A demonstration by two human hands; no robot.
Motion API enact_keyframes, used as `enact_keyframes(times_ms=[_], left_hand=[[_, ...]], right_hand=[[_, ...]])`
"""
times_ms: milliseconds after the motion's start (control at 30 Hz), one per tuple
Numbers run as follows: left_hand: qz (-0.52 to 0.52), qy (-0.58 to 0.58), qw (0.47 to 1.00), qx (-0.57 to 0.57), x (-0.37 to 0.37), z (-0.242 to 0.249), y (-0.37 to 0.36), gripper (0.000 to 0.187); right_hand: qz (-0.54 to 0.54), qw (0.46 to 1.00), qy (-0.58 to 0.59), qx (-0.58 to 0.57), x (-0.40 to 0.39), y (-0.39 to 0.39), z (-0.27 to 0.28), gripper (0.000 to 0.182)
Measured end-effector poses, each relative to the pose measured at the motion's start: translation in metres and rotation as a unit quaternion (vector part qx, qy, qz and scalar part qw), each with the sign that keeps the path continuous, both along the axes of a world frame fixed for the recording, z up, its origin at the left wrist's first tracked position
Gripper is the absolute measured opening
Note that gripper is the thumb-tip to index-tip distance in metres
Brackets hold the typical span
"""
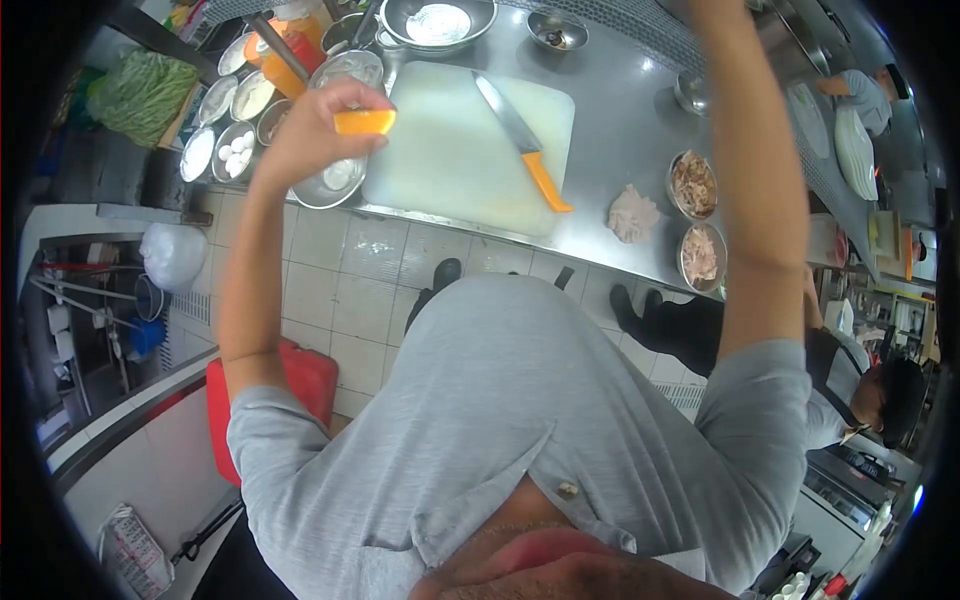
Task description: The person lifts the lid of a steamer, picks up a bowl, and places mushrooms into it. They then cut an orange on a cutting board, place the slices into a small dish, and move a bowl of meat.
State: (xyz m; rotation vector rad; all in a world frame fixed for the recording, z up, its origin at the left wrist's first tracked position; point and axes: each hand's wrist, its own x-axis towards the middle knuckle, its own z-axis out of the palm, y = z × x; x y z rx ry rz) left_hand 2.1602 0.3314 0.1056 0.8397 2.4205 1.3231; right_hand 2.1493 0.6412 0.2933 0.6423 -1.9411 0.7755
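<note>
My left hand (325,130) pinches an orange wedge (365,122) between thumb and fingers, held above the left edge of a white cutting board (440,150). Across the board lies a knife (512,120), its orange handle toward me and its tip pointing away. My right forearm (755,190) reaches up past the top edge of the view, so the hand itself is hidden. Beneath my left hand sits a metal bowl (318,190) with something white in it.
Bowls of shredded meat (694,184) and paler shreds (702,258) stand at the counter's right, beside a pale meat heap (632,213). Left are a bowl of eggs (235,152) and leafy greens (145,95). Another person (850,385) stands close on the right.
</note>
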Motion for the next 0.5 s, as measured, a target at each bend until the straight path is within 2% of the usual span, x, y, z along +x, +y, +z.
enact_keyframes(times_ms=[67,133,167,233,267,367,500], left_hand=[[-0.013,-0.019,1.000,-0.009,0.008,-0.030,0.003,0.031],[-0.027,-0.063,0.997,-0.025,0.021,-0.068,0.014,0.031],[-0.024,-0.100,0.994,-0.034,0.024,-0.095,0.019,0.034],[-0.015,-0.140,0.988,-0.068,0.025,-0.139,0.028,0.042],[-0.008,-0.143,0.985,-0.093,0.024,-0.156,0.033,0.045],[0.028,-0.159,0.977,-0.135,0.019,-0.185,0.050,0.056],[0.072,-0.184,0.967,-0.160,0.003,-0.193,0.068,0.060]], right_hand=[[-0.032,0.986,-0.136,0.095,0.040,0.006,-0.051,0.030],[0.023,0.959,-0.276,0.063,0.058,0.002,-0.138,0.035],[0.066,0.898,-0.431,0.059,0.063,0.000,-0.185,0.042],[0.009,0.864,-0.488,0.124,0.062,-0.007,-0.296,0.036],[-0.010,0.851,-0.506,0.140,0.063,-0.011,-0.325,0.033],[-0.057,0.840,-0.513,0.169,0.056,-0.012,-0.390,0.030],[-0.081,0.833,-0.529,0.144,0.056,-0.007,-0.409,0.036]])
